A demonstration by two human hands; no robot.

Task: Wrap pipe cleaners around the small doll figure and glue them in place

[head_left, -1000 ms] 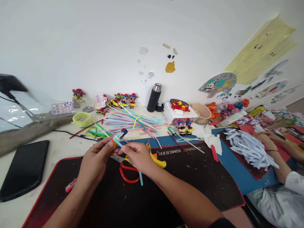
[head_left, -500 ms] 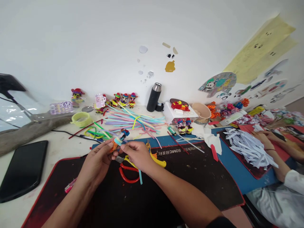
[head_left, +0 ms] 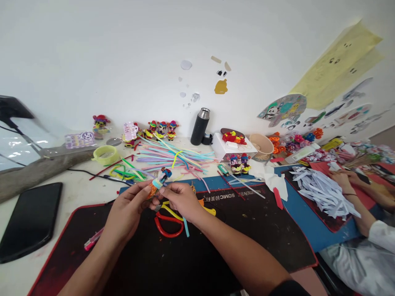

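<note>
Both hands work close together above the black mat (head_left: pixel 197 263). The left hand (head_left: pixel 131 205) is closed on the orange lower part of a small chenille figurine (head_left: pixel 166 173), which is tilted with its dark blue and red top leaning out beyond the fingers; this hold appears chosen to steady it and leave its middle accessible. The right hand (head_left: pixel 185 201) has thumb and forefinger pinched at the pale blue chenille stem (head_left: pixel 186 227) around that middle, presumably to keep the wrap snug; a free length hangs below the palm. Red-handled scissors (head_left: pixel 169 234) lie on the mat just below the hands, probably parked there for quick reach. Farther back on the surface (head_left: pixel 70 189), a yellow tie (head_left: pixel 175 158) crosses the pastel stem bundle (head_left: pixel 148 155), seemingly to gather it. Similar figurines (head_left: pixel 161 130) stand against the wall, apparently out of the working area.
</note>
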